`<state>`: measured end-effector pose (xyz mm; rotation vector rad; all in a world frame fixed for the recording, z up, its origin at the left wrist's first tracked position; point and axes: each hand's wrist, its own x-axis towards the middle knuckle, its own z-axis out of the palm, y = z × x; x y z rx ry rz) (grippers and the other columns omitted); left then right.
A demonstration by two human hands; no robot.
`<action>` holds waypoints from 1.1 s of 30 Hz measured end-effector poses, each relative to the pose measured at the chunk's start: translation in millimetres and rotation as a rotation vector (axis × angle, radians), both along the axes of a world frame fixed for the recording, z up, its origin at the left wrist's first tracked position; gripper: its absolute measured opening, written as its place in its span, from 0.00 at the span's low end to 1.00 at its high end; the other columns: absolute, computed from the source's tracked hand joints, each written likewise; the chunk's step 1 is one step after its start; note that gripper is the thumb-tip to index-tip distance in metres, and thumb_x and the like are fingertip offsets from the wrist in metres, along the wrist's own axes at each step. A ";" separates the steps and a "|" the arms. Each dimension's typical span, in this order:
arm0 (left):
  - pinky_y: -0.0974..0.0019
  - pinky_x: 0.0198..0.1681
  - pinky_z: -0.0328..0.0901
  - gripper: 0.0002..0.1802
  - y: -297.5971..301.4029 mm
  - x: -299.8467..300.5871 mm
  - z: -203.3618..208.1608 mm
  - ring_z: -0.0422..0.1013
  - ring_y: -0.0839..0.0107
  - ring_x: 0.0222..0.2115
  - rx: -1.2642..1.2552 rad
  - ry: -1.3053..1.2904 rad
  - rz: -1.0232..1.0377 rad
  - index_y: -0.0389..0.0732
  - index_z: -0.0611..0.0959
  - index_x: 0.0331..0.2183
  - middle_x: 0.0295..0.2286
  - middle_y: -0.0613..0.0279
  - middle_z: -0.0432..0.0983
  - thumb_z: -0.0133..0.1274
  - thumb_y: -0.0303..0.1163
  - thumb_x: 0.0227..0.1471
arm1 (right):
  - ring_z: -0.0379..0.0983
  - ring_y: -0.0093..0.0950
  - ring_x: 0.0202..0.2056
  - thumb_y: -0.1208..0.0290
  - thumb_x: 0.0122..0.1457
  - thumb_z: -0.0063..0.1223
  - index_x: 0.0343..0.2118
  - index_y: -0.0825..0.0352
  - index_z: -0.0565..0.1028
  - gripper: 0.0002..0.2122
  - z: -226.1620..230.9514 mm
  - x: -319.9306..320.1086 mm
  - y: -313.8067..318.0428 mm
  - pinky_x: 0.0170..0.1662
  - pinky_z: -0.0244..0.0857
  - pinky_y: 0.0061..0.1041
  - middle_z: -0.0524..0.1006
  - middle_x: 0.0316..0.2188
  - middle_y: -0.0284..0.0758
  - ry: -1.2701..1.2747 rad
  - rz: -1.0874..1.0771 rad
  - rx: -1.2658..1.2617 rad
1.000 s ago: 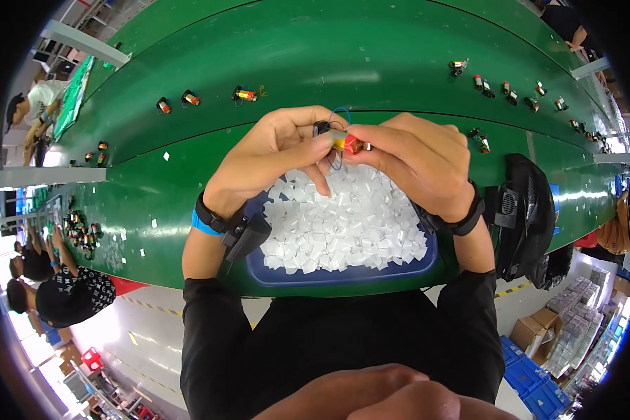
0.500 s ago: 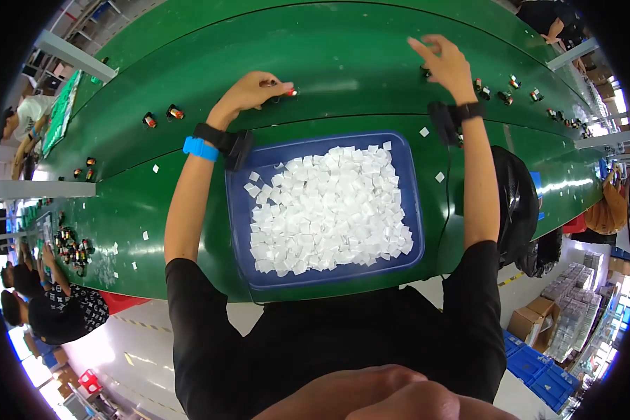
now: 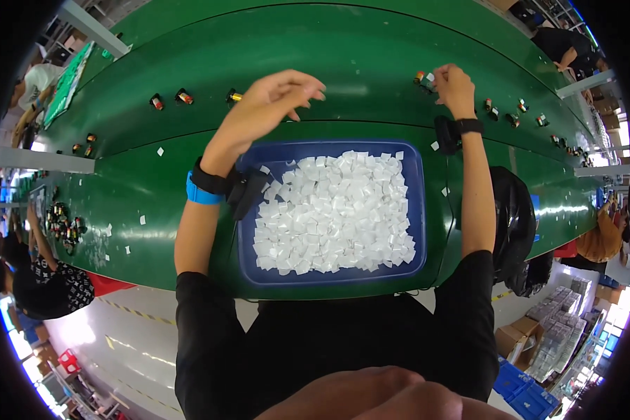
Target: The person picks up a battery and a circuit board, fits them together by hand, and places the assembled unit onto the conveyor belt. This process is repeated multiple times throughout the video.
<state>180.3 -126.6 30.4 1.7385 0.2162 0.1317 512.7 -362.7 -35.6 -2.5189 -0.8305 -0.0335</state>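
My left hand is raised over the far-left corner of the blue tray, its fingers loosely apart and nothing seen in them. Just beyond that hand lies a small yellow-and-black part, partly hidden. At the far right, the fingers of my right hand are closed together beside a small orange-and-black part. A white bit shows between this part and the fingertips; whether they grip it is unclear. White square pieces are heaped in the tray.
Similar small parts lie along the green bench, left and right. A black bag sits to the right of the tray. Grey posts stand at the bench sides. Other people work at left and right.
My left hand has let go of the small part, lifted and come nearer, its fingers opening. My right hand has moved down to the small part and closed its fingers.
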 end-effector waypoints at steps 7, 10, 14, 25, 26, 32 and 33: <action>0.69 0.36 0.70 0.22 -66.6 2.8 -0.2 0.74 0.72 0.39 -0.209 -0.122 0.070 0.34 0.75 0.51 0.39 0.55 0.79 0.48 0.41 0.64 | 0.72 0.21 0.27 0.72 0.65 0.49 0.40 0.71 0.71 0.07 82.4 -173.9 21.4 0.19 0.69 0.20 0.74 0.28 0.34 0.707 0.321 0.830; 0.69 0.34 0.70 0.21 -79.7 -12.5 16.0 0.74 0.72 0.35 -0.210 -0.136 0.119 0.33 0.73 0.50 0.36 0.56 0.78 0.49 0.39 0.64 | 0.72 0.20 0.27 0.72 0.65 0.49 0.40 0.72 0.71 0.08 86.0 -206.1 13.4 0.18 0.68 0.19 0.75 0.28 0.35 0.907 0.357 0.907; 0.67 0.31 0.70 0.18 -81.1 -27.7 32.3 0.74 0.71 0.28 -0.100 -0.024 0.078 0.33 0.72 0.47 0.31 0.57 0.77 0.51 0.35 0.61 | 0.74 0.20 0.29 0.74 0.64 0.52 0.41 0.72 0.72 0.07 82.2 -215.3 4.5 0.20 0.69 0.19 0.76 0.30 0.36 0.960 0.445 0.772; 0.58 0.29 0.67 0.18 -89.9 -29.8 29.7 0.73 0.57 0.28 0.547 -0.098 0.113 0.36 0.72 0.43 0.28 0.52 0.73 0.54 0.24 0.48 | 0.77 0.19 0.29 0.78 0.60 0.59 0.39 0.75 0.76 0.07 85.9 -230.4 5.1 0.31 0.74 0.18 0.80 0.31 0.35 0.664 0.409 0.711; 0.58 0.29 0.67 0.19 -89.5 -28.9 29.3 0.73 0.57 0.29 0.578 -0.138 0.134 0.36 0.72 0.43 0.29 0.51 0.73 0.55 0.24 0.47 | 0.77 0.19 0.29 0.78 0.60 0.59 0.39 0.75 0.76 0.07 85.8 -230.7 4.7 0.31 0.74 0.18 0.80 0.31 0.35 0.664 0.410 0.711; 0.63 0.27 0.70 0.23 -88.5 -26.0 23.0 0.74 0.62 0.31 0.874 -0.277 0.250 0.34 0.73 0.45 0.31 0.53 0.75 0.61 0.26 0.47 | 0.78 0.20 0.30 0.78 0.61 0.58 0.39 0.75 0.76 0.07 84.3 -227.7 5.7 0.35 0.75 0.19 0.80 0.32 0.34 0.772 0.353 0.796; 0.63 0.27 0.70 0.23 -87.8 -26.6 25.7 0.74 0.62 0.31 0.873 -0.277 0.250 0.34 0.73 0.45 0.31 0.53 0.75 0.61 0.26 0.47 | 0.78 0.20 0.31 0.78 0.61 0.57 0.39 0.75 0.76 0.07 84.5 -227.1 5.6 0.36 0.75 0.19 0.80 0.32 0.34 0.781 0.344 0.805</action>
